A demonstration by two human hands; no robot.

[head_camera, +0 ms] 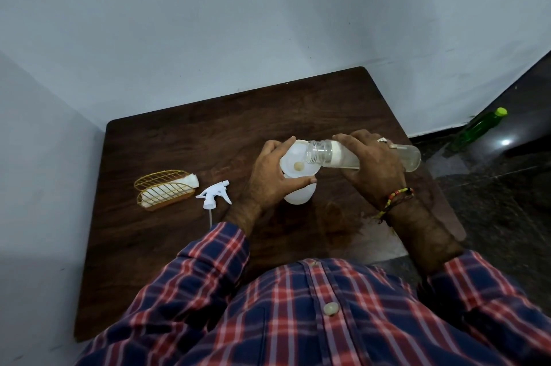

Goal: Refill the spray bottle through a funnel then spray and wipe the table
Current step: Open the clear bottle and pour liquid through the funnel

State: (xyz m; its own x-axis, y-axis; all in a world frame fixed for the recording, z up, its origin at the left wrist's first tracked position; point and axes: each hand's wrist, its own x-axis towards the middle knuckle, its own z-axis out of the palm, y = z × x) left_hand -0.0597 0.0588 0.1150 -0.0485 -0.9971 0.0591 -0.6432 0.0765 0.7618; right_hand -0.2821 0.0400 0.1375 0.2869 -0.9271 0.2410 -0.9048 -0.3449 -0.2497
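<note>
A white spray bottle [299, 195] stands uncapped in the middle of the dark wooden table [185, 145], with a white funnel [293, 161] seated in its neck. My left hand [275, 179] grips the funnel and the bottle top from the left side. My right hand [371, 161] holds a clear plastic bottle [331, 154] tipped on its side, its open mouth over the funnel's right rim. The white trigger sprayer head [213, 194] lies loose on the table to the left of the bottle.
A gold wire holder [164, 188] with a folded white cloth [190, 181] sits at the table's left. A green bottle [477, 127] stands on the dark floor to the right. Walls close in behind and left of the table.
</note>
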